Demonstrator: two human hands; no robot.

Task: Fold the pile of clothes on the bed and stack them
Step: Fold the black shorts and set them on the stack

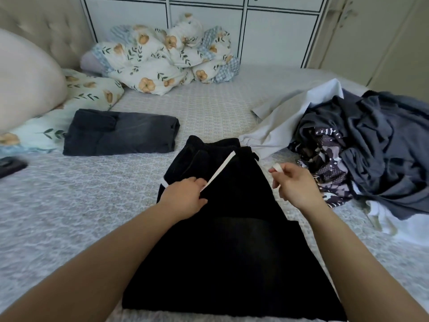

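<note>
Black trousers (234, 240) with a white side stripe (220, 169) lie flat on the bed in front of me, waistband away from me. My left hand (185, 198) pinches the trousers' cloth at the near end of the stripe. At the trousers' right edge, my right hand (294, 184) pinches a small white piece, perhaps a drawstring end (277, 168). A folded dark grey pair of jeans (120, 133) lies to the left. The unfolded pile of clothes (362, 147), grey, white and patterned, sits on the right.
A crumpled floral duvet (162, 56) lies at the back against white cupboards (209, 19). A floral pillow (69, 108) and a large cream cushion (25, 80) are at the left. A dark object (11, 166) lies at the left edge of the bed (69, 205).
</note>
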